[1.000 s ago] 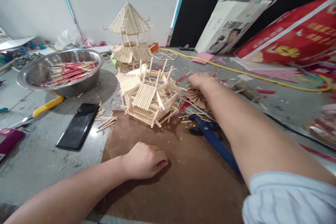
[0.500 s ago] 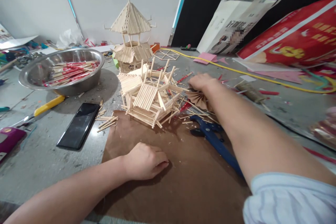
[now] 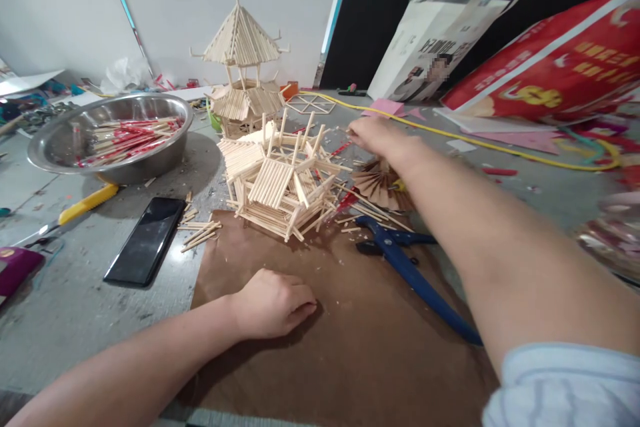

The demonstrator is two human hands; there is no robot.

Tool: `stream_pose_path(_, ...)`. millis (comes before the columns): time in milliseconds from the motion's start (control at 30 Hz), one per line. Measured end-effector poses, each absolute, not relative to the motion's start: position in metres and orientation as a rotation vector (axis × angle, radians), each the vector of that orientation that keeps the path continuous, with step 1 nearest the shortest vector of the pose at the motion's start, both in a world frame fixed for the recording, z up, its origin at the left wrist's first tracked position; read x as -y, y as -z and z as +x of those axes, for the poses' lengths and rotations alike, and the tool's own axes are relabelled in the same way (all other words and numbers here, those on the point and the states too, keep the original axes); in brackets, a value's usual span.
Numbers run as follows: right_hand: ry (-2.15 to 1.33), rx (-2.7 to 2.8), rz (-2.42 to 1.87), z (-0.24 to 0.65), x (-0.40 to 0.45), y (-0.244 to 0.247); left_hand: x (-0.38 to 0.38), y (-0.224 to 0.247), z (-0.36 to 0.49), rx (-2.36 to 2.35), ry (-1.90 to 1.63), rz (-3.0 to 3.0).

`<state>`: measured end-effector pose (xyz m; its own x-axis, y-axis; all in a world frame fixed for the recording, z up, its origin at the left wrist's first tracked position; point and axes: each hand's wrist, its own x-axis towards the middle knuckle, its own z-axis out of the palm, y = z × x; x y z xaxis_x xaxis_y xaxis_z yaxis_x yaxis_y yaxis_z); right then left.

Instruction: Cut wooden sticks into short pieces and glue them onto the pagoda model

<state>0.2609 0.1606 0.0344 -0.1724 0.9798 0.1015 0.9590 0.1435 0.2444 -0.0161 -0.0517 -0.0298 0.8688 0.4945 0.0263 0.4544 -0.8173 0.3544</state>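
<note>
My left hand (image 3: 280,303) rests curled on the brown sheet (image 3: 360,360), its fingers closed; whether anything is inside is hidden. Stretched out past the stick model, my right hand (image 3: 375,137) has its fingertips drawn together above the table, beside a thin red-and-white strip (image 3: 341,149). I cannot make out what those fingers hold. Between my hands, at the sheet's far edge, stands a small open-topped house model (image 3: 273,183) made of thin wooden sticks. Behind it rises a stick pagoda (image 3: 243,40) with tiered roofs. A pleated brown paper fan (image 3: 377,183) lies below my right wrist.
Blue-handled cutters (image 3: 415,277) lie on the sheet's right side, under my right forearm. Left are a black phone (image 3: 145,240), a yellow-handled knife (image 3: 87,203) and a metal bowl (image 3: 173,147) of red-wrapped sticks. A yellow cord (image 3: 450,133) crosses behind; bags (image 3: 430,33) stand at back right.
My right hand has moved a little farther away over the table, showing more of the paper fan. My left hand stays curled on the sheet. The view has shifted slightly.
</note>
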Motion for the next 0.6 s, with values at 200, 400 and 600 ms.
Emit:
stream_pose_path(200, -0.602, -2.514, 2.14, 0.25, -0.129, -0.076, 0.052, 0.028, -0.016, -0.697, -0.17, 2.701)
stream_pose_path(400, -0.583, -2.736, 2.516, 0.258, -0.083, -0.112, 0.052, 0.026, -0.016, -0.711, -0.187, 2.709)
stream_pose_path(600, 0.483, -2.744, 2.823, 0.265, -0.054, -0.129, 0.052, 0.026, -0.016, -0.739, -0.194, 2.735)
